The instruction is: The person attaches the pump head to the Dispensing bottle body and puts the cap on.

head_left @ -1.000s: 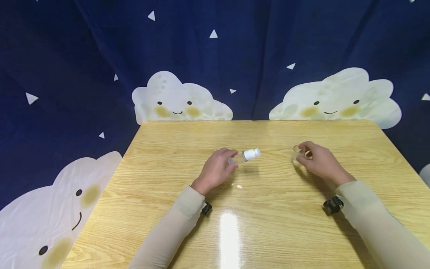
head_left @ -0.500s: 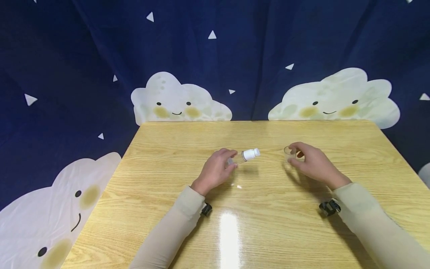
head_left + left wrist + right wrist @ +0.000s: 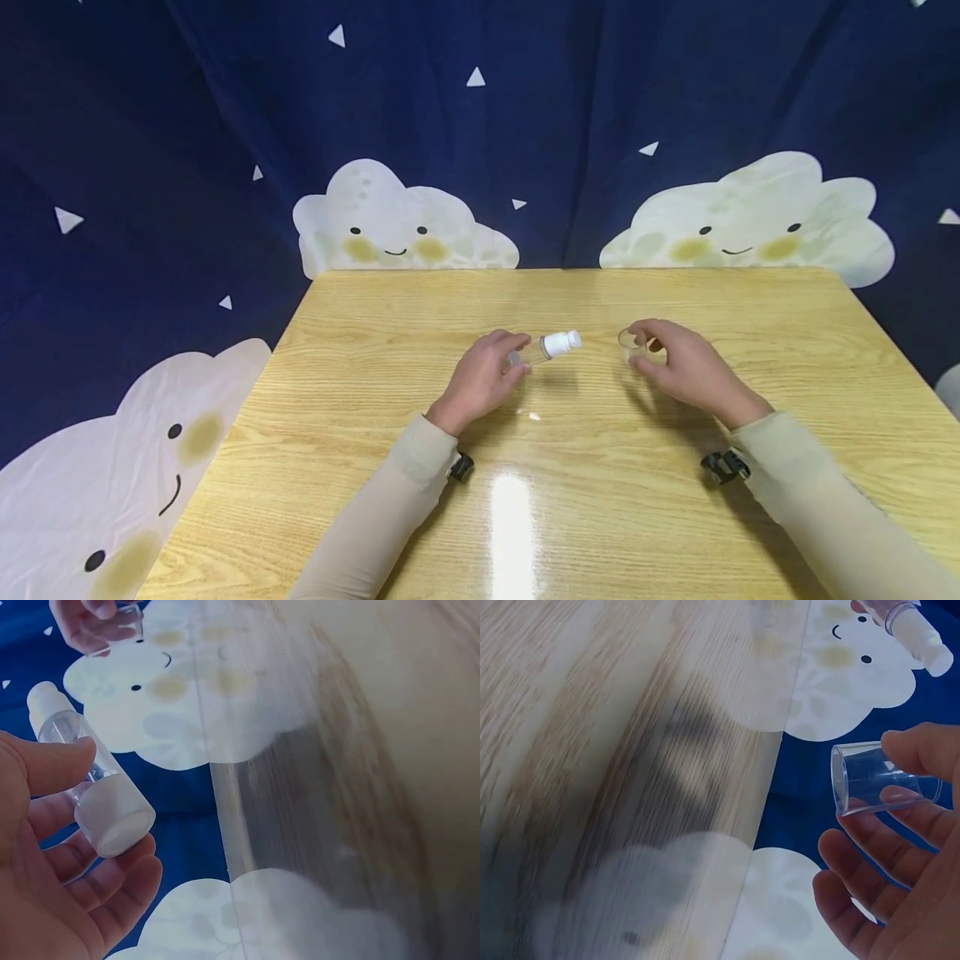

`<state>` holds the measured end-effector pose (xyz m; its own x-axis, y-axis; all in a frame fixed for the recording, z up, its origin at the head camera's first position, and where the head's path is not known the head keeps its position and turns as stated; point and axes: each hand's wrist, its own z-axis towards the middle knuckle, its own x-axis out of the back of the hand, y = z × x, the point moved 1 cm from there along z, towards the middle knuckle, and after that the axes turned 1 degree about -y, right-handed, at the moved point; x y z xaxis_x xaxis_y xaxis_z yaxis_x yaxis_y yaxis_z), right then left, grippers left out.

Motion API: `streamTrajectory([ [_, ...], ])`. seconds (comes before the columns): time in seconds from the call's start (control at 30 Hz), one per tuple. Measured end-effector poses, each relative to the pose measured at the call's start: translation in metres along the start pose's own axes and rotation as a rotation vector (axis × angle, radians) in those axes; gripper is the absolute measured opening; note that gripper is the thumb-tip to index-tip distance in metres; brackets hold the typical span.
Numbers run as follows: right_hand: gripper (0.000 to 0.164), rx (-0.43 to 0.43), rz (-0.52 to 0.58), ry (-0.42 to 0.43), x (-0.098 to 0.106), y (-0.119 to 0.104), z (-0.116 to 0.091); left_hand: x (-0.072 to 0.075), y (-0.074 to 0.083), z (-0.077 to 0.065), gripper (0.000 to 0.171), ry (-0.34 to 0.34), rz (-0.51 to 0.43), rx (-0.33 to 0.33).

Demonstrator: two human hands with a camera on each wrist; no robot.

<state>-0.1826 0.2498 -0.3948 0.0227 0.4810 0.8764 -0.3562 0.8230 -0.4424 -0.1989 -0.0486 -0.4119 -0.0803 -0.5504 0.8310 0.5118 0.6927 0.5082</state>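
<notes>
My left hand (image 3: pixel 486 377) grips a small clear bottle (image 3: pixel 112 780) with a white pump top (image 3: pixel 561 342) by its body. The bottle lies tilted, its top pointing right towards the other hand. In the left wrist view the thumb crosses the clear body and the fingers curl under the white base. A clear plastic cap (image 3: pixel 877 778), hollow like a small cup, is pinched between thumb and fingers of my right hand (image 3: pixel 686 367). Both things are held above the table, a short gap between pump top and cap in the head view.
The wood-grain table (image 3: pixel 600 517) stretches under both arms, with a bright light reflection near its front. Behind it hangs a dark blue curtain (image 3: pixel 555 125) with white clouds and triangles. Black cameras sit on both wrists.
My right hand has moved left with the clear cap, closer to the bottle's pump top. The left hand and the bottle have stayed in place.
</notes>
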Motion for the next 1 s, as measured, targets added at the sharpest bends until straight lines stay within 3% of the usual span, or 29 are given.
streamTrajectory([
  [1.0,0.037,0.100,-0.009,0.018,-0.019,-0.031,0.008,0.002,0.002,-0.003,0.040,-0.003,0.011,-0.008],
])
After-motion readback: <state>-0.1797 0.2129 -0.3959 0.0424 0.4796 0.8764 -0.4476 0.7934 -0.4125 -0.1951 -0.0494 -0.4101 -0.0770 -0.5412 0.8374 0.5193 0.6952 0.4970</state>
